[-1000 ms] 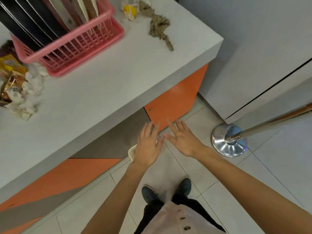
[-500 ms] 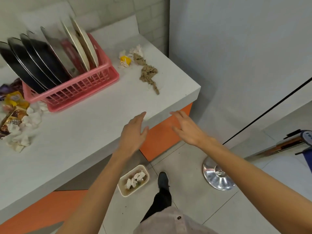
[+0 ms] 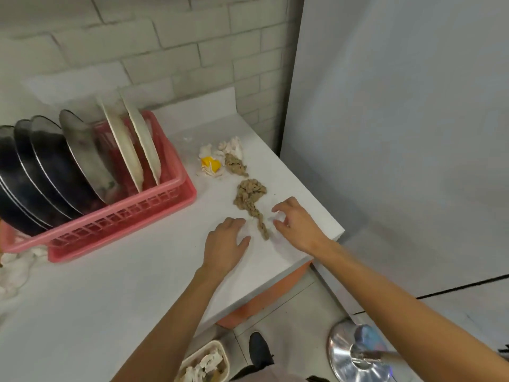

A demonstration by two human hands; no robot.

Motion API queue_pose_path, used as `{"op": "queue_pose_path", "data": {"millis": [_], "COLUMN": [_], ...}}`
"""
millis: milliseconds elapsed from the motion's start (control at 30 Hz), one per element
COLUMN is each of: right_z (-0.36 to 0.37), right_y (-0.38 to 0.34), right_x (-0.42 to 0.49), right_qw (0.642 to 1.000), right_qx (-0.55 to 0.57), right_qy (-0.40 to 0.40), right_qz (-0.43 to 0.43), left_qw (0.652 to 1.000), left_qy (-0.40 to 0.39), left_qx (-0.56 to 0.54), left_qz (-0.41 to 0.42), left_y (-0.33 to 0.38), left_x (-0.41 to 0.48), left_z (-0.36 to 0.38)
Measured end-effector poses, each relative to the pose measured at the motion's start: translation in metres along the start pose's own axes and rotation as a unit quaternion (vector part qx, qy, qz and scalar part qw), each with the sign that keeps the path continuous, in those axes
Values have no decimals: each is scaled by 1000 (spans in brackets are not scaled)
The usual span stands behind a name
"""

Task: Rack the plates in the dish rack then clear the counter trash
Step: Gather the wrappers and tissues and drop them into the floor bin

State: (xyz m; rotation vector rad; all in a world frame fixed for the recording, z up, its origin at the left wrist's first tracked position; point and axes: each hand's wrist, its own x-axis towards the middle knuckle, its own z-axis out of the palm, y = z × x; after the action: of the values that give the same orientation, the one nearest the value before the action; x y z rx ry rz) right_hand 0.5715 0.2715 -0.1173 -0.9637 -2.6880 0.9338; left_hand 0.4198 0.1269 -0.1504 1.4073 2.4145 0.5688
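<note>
**A:** Trash status?

**B:** Brown crumpled wad (image 3: 249, 199) was on the counter (image 3: 124, 299) near the right corner, with its thin tail running toward the front edge. A second earlier both hands were down over the floor tub (image 3: 201, 352). By this moment they'd come up and bracketed the tail.

**A:** Grip?

**B:** None. Left hand (image 3: 224, 245) was low over the counter just left of the tail, fingers loosely bent and empty. Right hand (image 3: 296, 226) was just right of it, thumb and fingers clawed apart and also empty. Couldn't tell whether either touched the wad.

**A:** Meaning?

**B:** Looked like the last drop was finished and the brown wad was next.

**A:** Rest?

**B:** Plates (image 3: 82, 161) stood on edge in the pink dish rack (image 3: 124, 216), so racking looked done. Yellow-and-white scraps (image 3: 210, 164) lay behind the wad, and a white tissue heap (image 3: 13, 268) at the far left. Both were uncleared.
</note>
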Motion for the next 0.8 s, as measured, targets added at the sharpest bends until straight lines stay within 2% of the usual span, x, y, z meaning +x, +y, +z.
{"op": "queue_pose_path", "data": {"millis": [100, 233, 567, 700, 800], "right_z": [-7, -5, 14, 8, -4], "right_y": [-4, -6, -11, 1, 11], "right_x": [38, 71, 132, 141, 142], "right_qw": [1000, 999, 987, 991, 996], "right_qx": [-17, -43, -141, -120, -54], "right_qy": [10, 2, -68, -62, -71], "right_qz": [-1, -17, -20, -19, -23], "left_qw": [1000, 999, 985, 968, 956], "left_qy": [4, 21, 24, 65, 89], "left_qx": [11, -29, -167, -217, -248], "left_qz": [20, 30, -38, -107, -129], "left_y": [7, 5, -26, -41, -43], "left_x": [21, 31, 20, 11, 8], "left_z": [10, 20, -9, -25, -36]}}
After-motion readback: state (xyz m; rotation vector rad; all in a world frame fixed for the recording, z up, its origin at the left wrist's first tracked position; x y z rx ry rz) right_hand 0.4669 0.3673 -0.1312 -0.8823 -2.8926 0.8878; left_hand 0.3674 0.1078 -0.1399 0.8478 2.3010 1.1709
